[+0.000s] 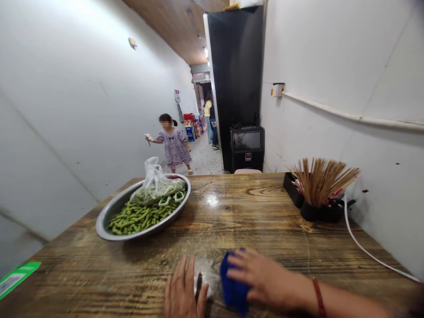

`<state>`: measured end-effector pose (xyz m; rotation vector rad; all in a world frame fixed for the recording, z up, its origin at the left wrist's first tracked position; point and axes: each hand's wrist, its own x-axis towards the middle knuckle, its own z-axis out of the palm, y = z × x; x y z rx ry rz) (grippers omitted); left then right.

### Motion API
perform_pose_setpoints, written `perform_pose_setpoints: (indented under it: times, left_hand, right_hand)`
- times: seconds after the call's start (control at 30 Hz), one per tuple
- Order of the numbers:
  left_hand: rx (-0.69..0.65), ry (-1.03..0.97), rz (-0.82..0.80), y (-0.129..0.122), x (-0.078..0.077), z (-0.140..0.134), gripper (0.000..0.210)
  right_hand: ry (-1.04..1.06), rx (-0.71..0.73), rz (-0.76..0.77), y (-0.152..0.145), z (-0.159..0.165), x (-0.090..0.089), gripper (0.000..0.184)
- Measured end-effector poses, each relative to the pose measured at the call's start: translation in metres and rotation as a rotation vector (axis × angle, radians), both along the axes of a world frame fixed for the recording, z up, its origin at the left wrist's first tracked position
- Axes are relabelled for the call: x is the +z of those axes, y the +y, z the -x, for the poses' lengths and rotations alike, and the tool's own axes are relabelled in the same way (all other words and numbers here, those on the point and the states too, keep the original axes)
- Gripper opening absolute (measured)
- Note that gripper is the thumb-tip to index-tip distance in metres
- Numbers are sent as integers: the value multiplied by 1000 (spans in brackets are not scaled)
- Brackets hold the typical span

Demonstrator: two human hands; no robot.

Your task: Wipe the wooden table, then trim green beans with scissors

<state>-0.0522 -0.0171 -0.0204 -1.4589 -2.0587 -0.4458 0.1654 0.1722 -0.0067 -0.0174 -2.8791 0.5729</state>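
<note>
My left hand [182, 291] lies palm down on the wooden table [232, 194], fingers stretched out and nothing in it. Beside it, my right hand [261, 276] presses on a blue cloth [233, 287], with its fingers over the upper right part. The cloth is bunched and slightly blurred, and part of it is hidden under the hand. Farther off to the left stands a metal basin [114, 238] of green soybean pods [142, 218]. On top of the pods rests a clear plastic bag [154, 181] that holds more green stuff.
At the right, by the wall, black holders [311, 212] carry many thin wooden skewers [321, 179]. A white cable [357, 243] runs along the right table edge. A green-edged card [16, 279] lies at the left edge. Beyond the table are a person in purple [174, 145] and a black speaker [247, 145].
</note>
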Motion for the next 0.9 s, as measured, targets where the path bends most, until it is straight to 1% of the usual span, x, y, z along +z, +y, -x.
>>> perform_pose_setpoints:
  times: [0.03,0.1,0.17,0.2,0.23,0.27,0.3,0.33,0.37,0.43,0.5,0.53,0.6,0.67,0.7,0.73,0.77,0.8,0.83,0.9]
  left_hand:
    - [5,-10,-5,-1,2,-3,76]
    - [17,-29,-15,-2,4,-8,76]
    - [28,-42,-17,-3,4,-12,75]
    - [38,-49,-21,-3,4,-13,74]
    - [46,-57,-26,-3,4,-14,72]
    - [54,-66,-32,-3,4,-15,71]
    - [61,-75,-39,-2,4,-16,70]
    - [65,-86,-48,-2,5,-17,69]
    - [66,-95,-55,-2,6,-17,69]
    - [69,-108,-62,-2,7,-18,71]
    - [85,-125,-91,-4,8,-17,73]
    - [91,-133,-116,-6,7,-17,73]
    - [81,-155,-175,-9,5,-15,73]
    - [57,-191,-232,-12,3,-15,69]
    - [44,-210,-252,-14,3,-17,66]
    - [35,-233,-262,-15,4,-19,64]
    - [25,-253,-266,-16,5,-21,62]
    - [14,-270,-264,-16,8,-23,61]
    - [0,-283,-256,-16,10,-25,60]
    - [-16,-312,-239,-19,15,-29,61]
  right_hand:
    - [-24,-128,-15,26,-7,3,62]
    - [-84,-392,-60,84,-13,8,57]
    - [-142,-643,-111,135,-7,10,54]
    - [-171,-746,-127,153,2,10,54]
    - [-195,-823,-137,163,15,12,54]
    - [-214,-865,-142,166,31,14,54]
    - [-222,-867,-143,161,49,17,55]
    - [-217,-826,-142,149,70,21,56]
    - [-199,-744,-142,131,90,25,58]
    - [-134,-483,-128,81,127,32,61]
    - [-55,-197,-94,27,148,35,65]
    - [-16,-63,-67,1,151,35,66]
    - [49,185,-12,-39,141,34,63]
    - [87,359,53,-61,114,34,56]
    - [84,402,82,-63,97,36,52]
    - [69,408,101,-58,80,39,48]
    - [46,374,105,-46,64,41,45]
    - [17,303,95,-27,50,42,43]
    - [2,196,72,-3,40,42,42]
    - [30,-120,28,55,28,32,43]
